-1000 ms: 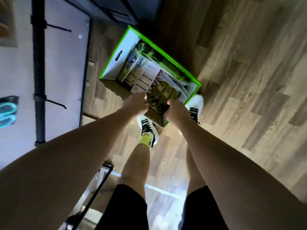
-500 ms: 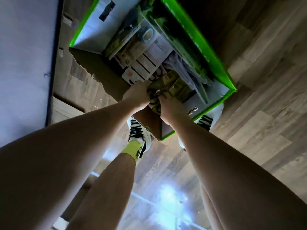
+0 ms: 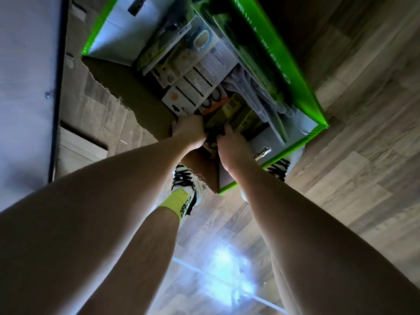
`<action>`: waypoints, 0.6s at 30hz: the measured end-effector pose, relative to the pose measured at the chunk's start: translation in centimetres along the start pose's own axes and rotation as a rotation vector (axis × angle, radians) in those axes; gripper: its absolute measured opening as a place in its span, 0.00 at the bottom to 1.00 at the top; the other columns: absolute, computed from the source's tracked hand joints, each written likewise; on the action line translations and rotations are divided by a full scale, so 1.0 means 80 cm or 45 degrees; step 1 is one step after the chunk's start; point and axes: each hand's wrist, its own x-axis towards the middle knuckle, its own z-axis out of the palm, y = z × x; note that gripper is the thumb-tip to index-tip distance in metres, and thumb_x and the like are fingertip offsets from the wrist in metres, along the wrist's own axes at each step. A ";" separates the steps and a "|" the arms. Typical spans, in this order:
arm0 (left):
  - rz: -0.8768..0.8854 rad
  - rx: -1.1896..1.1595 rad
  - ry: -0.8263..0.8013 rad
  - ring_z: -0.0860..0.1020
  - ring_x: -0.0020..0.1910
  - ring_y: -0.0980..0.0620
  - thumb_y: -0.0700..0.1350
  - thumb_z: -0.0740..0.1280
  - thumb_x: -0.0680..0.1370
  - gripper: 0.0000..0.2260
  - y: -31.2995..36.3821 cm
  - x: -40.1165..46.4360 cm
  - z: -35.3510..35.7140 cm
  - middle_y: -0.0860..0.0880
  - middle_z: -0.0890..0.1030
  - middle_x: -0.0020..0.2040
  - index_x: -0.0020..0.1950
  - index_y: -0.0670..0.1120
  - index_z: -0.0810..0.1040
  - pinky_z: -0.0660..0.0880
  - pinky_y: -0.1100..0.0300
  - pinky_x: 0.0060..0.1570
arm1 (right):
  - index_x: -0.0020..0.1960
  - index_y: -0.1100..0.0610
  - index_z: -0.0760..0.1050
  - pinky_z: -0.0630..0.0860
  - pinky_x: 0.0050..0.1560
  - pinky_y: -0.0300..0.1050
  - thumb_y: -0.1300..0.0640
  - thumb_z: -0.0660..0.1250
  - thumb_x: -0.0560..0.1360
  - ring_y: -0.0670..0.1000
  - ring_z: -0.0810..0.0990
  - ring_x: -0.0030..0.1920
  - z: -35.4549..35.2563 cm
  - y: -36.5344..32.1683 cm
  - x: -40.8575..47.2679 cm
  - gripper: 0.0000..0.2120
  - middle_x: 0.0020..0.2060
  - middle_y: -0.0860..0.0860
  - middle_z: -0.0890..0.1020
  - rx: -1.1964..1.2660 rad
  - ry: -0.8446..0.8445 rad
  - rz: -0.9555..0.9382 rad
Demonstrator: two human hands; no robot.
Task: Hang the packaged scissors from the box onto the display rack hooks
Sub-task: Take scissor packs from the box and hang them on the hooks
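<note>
Box (image 3: 293,53) drawn nearer since earlier; olive scissors pack (image 3: 229,114), at 12 o'clock, grasped by left hand (image 3: 189,130) and right hand (image 3: 231,142); snagging on neighbouring packs risked.

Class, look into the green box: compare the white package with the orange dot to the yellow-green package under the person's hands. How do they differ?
The white package is pale, printed with dark text bars and an orange dot; the yellow-green package is olive-yellow. The white package lies untouched, farther from the person; the yellow-green package is gripped at its near end by the left hand and right hand. Both lie inside the green box.
</note>
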 end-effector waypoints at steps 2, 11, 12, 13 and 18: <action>0.027 -0.056 -0.023 0.77 0.53 0.42 0.51 0.67 0.76 0.12 -0.001 -0.009 -0.009 0.42 0.79 0.52 0.53 0.44 0.74 0.76 0.48 0.52 | 0.59 0.61 0.77 0.73 0.56 0.50 0.64 0.60 0.79 0.59 0.74 0.58 -0.006 -0.005 -0.002 0.12 0.67 0.58 0.68 0.022 0.037 -0.001; -0.014 -0.189 -0.034 0.78 0.46 0.49 0.37 0.61 0.79 0.17 -0.014 -0.062 -0.084 0.47 0.76 0.49 0.67 0.45 0.70 0.78 0.56 0.39 | 0.61 0.58 0.72 0.73 0.46 0.50 0.68 0.57 0.77 0.59 0.76 0.53 -0.047 -0.003 -0.043 0.15 0.52 0.58 0.77 0.203 0.095 -0.131; -0.022 -0.192 -0.035 0.79 0.46 0.48 0.35 0.60 0.78 0.19 -0.013 -0.072 -0.093 0.46 0.77 0.50 0.69 0.45 0.68 0.81 0.54 0.42 | 0.61 0.59 0.72 0.73 0.47 0.48 0.69 0.59 0.76 0.58 0.76 0.53 -0.056 -0.005 -0.053 0.15 0.53 0.57 0.77 0.264 0.105 -0.138; -0.013 -0.205 -0.019 0.80 0.47 0.46 0.34 0.60 0.77 0.22 -0.011 -0.079 -0.099 0.45 0.77 0.52 0.70 0.45 0.66 0.81 0.52 0.44 | 0.60 0.60 0.73 0.72 0.49 0.46 0.70 0.61 0.75 0.56 0.76 0.53 -0.063 -0.009 -0.060 0.15 0.53 0.57 0.77 0.315 0.111 -0.144; 0.020 -0.133 0.069 0.77 0.47 0.47 0.36 0.61 0.78 0.19 0.001 -0.118 -0.130 0.45 0.77 0.52 0.69 0.41 0.67 0.79 0.54 0.42 | 0.55 0.61 0.76 0.74 0.55 0.45 0.60 0.62 0.78 0.53 0.75 0.55 -0.100 -0.031 -0.090 0.09 0.54 0.56 0.75 0.391 0.022 -0.130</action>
